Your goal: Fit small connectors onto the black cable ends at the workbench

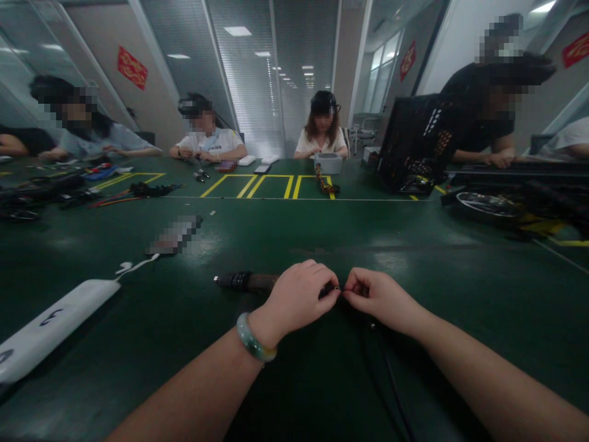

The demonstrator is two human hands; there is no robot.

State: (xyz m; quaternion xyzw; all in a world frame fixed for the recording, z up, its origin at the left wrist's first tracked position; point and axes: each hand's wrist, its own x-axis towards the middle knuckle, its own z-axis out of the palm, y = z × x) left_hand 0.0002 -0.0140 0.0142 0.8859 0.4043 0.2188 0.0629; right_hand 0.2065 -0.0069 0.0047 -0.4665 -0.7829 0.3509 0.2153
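Observation:
My left hand [301, 294], with a jade-like bangle [252, 337] on its wrist, is closed on a small dark piece with a gold-coloured end [337, 288]. Right beside it, my right hand [372, 291] pinches at the tip of that piece; what lies between its fingers is too small to make out. Behind my left hand a dark cylindrical tool [243, 281] rests on the green table [285, 227], its metal tip toward the left. The left hand hides its other end. Below my right hand a black cable [391, 374] runs toward me.
To the left lie a white power bank [59, 325] and a phone [177, 234] joined by a white cable. Dark cables and parts [46, 190] sit farther left. A black computer case [418, 144] stands at the back right, and a grey box with wires [327, 163] farther back. Several people sit opposite.

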